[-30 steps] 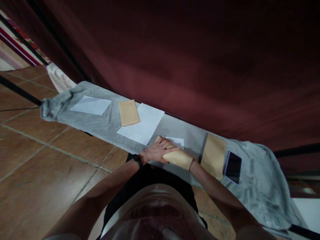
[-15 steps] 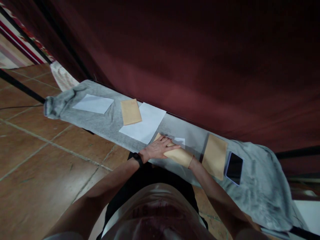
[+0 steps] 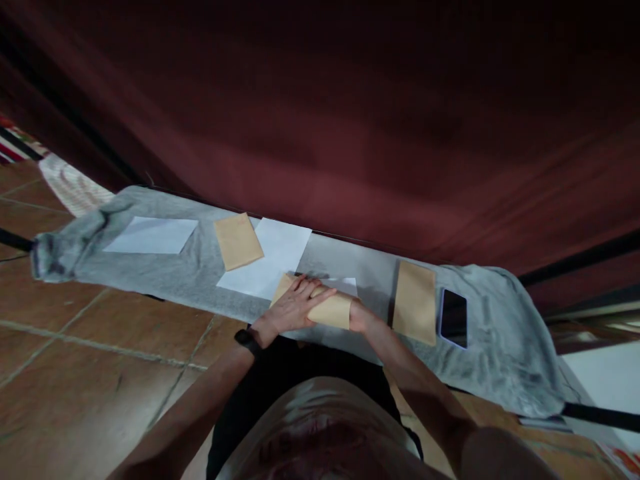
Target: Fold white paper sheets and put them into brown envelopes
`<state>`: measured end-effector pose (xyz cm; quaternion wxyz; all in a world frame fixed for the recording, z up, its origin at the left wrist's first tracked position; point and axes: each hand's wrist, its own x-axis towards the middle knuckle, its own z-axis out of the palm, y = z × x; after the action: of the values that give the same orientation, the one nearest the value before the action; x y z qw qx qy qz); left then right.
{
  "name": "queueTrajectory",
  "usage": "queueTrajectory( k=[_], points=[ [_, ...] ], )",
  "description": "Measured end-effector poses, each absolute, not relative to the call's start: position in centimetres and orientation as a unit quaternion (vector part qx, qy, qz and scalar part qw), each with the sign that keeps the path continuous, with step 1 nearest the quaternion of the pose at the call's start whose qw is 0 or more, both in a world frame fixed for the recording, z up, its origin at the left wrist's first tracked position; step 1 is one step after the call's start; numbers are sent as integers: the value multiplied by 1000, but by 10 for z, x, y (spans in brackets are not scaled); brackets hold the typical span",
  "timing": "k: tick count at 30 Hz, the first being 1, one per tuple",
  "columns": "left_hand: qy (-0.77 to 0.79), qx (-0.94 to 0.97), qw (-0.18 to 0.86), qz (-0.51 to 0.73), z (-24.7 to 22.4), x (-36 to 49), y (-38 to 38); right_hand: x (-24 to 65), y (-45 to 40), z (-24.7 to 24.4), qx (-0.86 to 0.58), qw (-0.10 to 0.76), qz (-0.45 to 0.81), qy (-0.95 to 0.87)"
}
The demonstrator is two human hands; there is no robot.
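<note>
A tan paper envelope (image 3: pixel 333 312) lies at the near edge of the grey cloth, its middle bulging upward. My left hand (image 3: pixel 295 305), with a dark band at the wrist, rests on top of it, fingers spread across the paper. My right hand (image 3: pixel 356 316) is pushed into the envelope's right-hand opening; only the wrist side shows and its fingers are hidden inside. Just behind the envelope, the edge of a white paper (image 3: pixel 346 285) sticks out.
Left of my hands, a second tan envelope (image 3: pixel 237 241) overlaps a white sheet (image 3: pixel 287 250); farther left is another white sheet (image 3: pixel 153 235). To the right lie a tan envelope (image 3: pixel 416 303) and a phone (image 3: pixel 454 319). A dark red curtain (image 3: pixel 320 147) hangs behind the cloth-covered surface (image 3: pixel 500 333).
The camera view has shifted, so the table sits more to the left in the picture. Both hands stay at the same envelope, with the right hand still inside it.
</note>
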<state>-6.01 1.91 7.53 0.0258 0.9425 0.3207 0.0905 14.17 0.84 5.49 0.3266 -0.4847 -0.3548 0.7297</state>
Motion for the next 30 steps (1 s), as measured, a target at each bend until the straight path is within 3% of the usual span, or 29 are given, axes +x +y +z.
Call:
queueTrajectory(
  k=[4, 10, 13, 16, 25, 30],
  points=[
    [353, 931, 1, 98, 85, -77, 25, 152, 14, 62, -508, 307, 693, -409],
    [467, 877, -7, 110, 67, -121, 33, 196, 11, 53, -663, 322, 473, -482],
    [511, 854, -3, 103, 58, -137, 35, 202, 2, 40, -749, 226, 262, -565],
    [528, 844, 10, 95, 50, -144, 36, 191, -3, 33, -774, 134, 170, -596],
    [513, 852, 42, 91, 27, -148, 35, 178, 11, 37, -795, 82, 213, -562],
    [512, 853, 49, 93, 30, -147, 35, 186, 9, 28, -771, 197, 288, -532]
  ],
)
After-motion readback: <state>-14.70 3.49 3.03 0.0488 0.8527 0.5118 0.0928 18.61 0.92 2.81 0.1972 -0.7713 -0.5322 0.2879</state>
